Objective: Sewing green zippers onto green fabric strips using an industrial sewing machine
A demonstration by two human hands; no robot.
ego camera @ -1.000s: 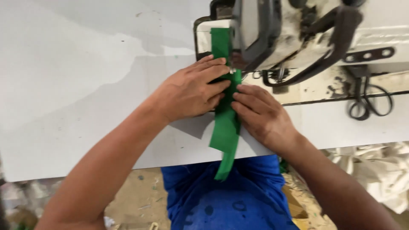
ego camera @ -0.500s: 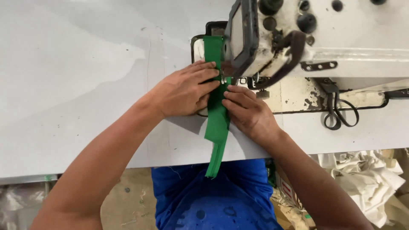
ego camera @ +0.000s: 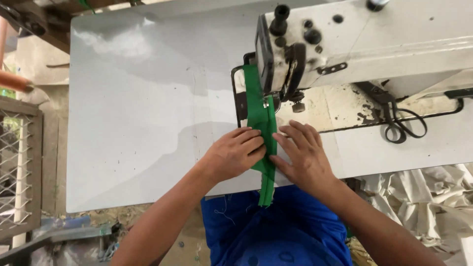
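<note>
Two bare hands press a narrow green fabric strip (ego camera: 262,123) flat on a white sewing table (ego camera: 143,113), just below the centre of the frame. Nearest the bottom edge, blue clothing (ego camera: 276,231) fills the space between the forearms, and the strip's loose end hangs over the table's front edge onto it. The left hand (ego camera: 234,153) lies palm down with its fingers curled lightly onto the strip's left side, gripping nothing. The right hand (ego camera: 303,153) lies flat and open, fingers spread, its fingertips touching the strip's right edge. From between the hands the strip runs straight up the frame, passing under the head of a white, worn sewing machine (ego camera: 354,44) that fills the upper right. A pair of dark scissors (ego camera: 401,120) lies on the machine bed at the right. Pale crumpled cloth (ego camera: 428,202) is heaped at the lower right, and a wire mesh panel (ego camera: 17,162) stands at the left edge.
</note>
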